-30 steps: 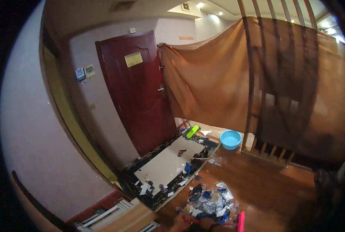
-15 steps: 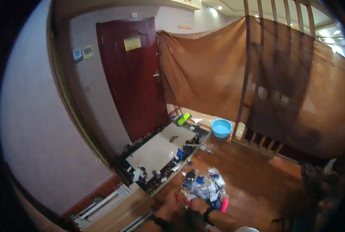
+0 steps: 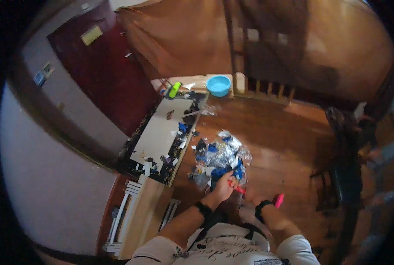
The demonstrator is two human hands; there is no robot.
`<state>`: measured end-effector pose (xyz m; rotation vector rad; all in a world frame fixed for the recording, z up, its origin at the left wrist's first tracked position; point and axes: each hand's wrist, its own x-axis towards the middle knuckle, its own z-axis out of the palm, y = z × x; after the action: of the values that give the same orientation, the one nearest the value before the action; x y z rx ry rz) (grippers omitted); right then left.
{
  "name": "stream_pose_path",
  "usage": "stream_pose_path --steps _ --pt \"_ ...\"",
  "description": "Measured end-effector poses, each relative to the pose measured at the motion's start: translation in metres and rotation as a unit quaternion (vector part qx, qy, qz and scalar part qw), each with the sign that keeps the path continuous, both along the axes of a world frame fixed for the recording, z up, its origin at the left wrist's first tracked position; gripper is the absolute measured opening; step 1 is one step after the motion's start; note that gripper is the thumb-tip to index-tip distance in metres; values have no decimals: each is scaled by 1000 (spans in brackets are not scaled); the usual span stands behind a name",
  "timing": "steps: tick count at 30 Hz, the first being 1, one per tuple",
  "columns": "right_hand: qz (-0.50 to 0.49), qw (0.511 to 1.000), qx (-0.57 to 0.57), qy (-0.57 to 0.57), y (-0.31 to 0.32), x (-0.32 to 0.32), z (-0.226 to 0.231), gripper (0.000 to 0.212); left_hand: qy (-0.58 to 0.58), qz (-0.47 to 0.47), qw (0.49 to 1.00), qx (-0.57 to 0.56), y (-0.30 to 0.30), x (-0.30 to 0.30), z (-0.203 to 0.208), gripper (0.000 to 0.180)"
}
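Observation:
My left hand is closed around a red, stick-like thing, at the near edge of a heap of litter. The heap holds clear plastic, blue pieces and white scraps on the wooden floor. Just to the right, my right hand is low and blurred beside the other end of the red thing; its fingers do not show clearly. A bright pink object shows just beyond my right wrist, its kind unclear. Both wrists wear dark bands.
A pale mat area with a dark border, strewn with scraps, lies before a dark red door. A lime-green dustpan-like thing and a blue basin stand beyond. White-framed boards lean at left; a dark chair stands right.
The view has tipped down and turned, so more of my arms and shirt shows. My hands have come a little apart, and the pink object appears farther from my right forearm.

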<state>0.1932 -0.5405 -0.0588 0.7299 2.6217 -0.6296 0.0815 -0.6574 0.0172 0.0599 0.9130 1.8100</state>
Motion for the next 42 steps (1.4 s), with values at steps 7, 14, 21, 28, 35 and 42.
stream_pose_path --steps 7,14,21,28,35,42 --pt "-92 993 -56 -54 3 -2 -58 30 36 -66 996 -47 17 -12 -19 52" --pt "-22 998 -54 -34 -65 -151 -40 26 88 -32 995 -39 -60 -150 -4 50" --pt "13 996 -65 55 -143 -300 -30 19 158 2 985 -67 -135 -286 24 50" --pt "74 987 -49 136 -177 -355 14 13 185 29 980 -61 -171 -333 63 54" --pt "71 985 -68 143 -181 -334 40 12 142 -19 989 -33 -178 -311 96 58" --pt "-24 992 -98 74 -139 -247 36 17 66 -37 997 -2 -137 -252 63 55"
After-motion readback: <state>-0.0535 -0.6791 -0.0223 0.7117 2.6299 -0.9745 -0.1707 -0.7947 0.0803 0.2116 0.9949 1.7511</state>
